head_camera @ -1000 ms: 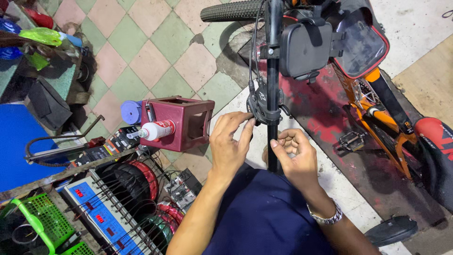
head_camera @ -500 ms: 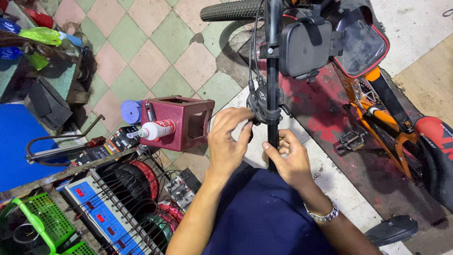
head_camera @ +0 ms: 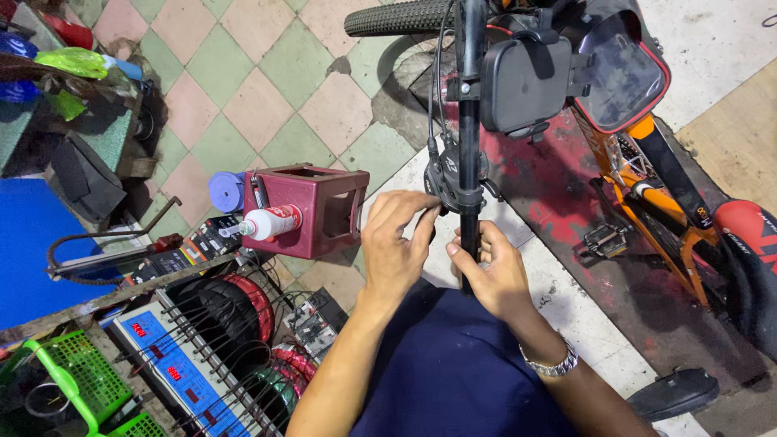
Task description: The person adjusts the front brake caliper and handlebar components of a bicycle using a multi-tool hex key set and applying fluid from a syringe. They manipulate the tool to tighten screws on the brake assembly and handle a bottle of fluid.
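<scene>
1. The left hand (head_camera: 396,243) is resting its curled fingers against the black shifter unit (head_camera: 450,174) clamped on the handlebar (head_camera: 470,121); thumb and forefinger are pinching at the unit's lower edge, though what sits between them is too small to make out.
2. The right hand (head_camera: 494,271) is wrapping loosely around the lower end of the black handlebar just below the shifter, thumb pressing on the near side of the bar, fingers closing behind it.
3. The handlebar is running vertically through the middle of the view, directly in front of the person's body, with the two hands meeting at its lower part. Thin black cables (head_camera: 437,89) are leading up from the shifter.
4. Handling judgement: the bar is looking rigid and metal, safe to grip firmly around its round section; the shifter housing is appearing to be plastic and more delicate, best steadied by its body and not by its levers or cables, which are likely bending easily.
5. A black phone pouch (head_camera: 522,81) is hanging on the bar above the hands, beside a red-trimmed frame bag (head_camera: 623,69).
6. The orange bicycle frame (head_camera: 664,202) is extending to the right, with a pedal (head_camera: 603,239) near the floor and the front tyre (head_camera: 396,16) at the top.
7. A maroon plastic stool (head_camera: 324,206) is lying on the tiled floor to the left, with a white bottle (head_camera: 271,222) touching it.
</scene>
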Demonstrator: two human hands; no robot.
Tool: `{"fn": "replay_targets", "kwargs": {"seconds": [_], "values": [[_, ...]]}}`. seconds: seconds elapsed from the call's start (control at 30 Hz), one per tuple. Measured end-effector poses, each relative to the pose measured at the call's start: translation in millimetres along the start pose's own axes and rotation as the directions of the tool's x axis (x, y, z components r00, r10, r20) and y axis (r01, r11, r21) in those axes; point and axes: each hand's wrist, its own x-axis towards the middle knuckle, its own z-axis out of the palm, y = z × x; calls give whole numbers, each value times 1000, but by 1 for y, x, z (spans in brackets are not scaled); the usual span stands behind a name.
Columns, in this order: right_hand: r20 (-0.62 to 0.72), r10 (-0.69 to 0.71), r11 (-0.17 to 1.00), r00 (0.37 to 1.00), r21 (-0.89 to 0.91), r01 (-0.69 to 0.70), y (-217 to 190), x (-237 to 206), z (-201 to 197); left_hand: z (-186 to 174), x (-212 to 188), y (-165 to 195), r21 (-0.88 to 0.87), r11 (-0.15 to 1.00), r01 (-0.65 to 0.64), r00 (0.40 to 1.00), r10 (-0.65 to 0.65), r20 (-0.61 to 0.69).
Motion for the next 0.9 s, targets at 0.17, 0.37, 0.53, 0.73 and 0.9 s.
{"fn": "replay_targets", "kwargs": {"seconds": [0.17, 0.37, 0.53, 0.73, 0.9], "values": [[-10, 20, 1000, 1000, -22, -20, -3, 2, 2, 1, -3, -1, -13, 1000, 17, 997, -18, -70], [21, 54, 999, 998, 5, -54, 5, 1, 2, 2, -2, -5, -71, 994, 82, 997, -81, 10], [207, -51, 975, 977, 221, 4, 23, 21, 3, -2, -5, -10, -126, 980, 154, 986, -161, -42], [399, 107, 940, 911, 256, -223, 36, 30, 2, -6, -14, -24, -152, 925, 348, 929, -362, -80], [528, 29, 835, 849, 454, -311, 47, 27, -9, -13, -31, -56, -221, 827, 517, 840, -540, -53]]}}
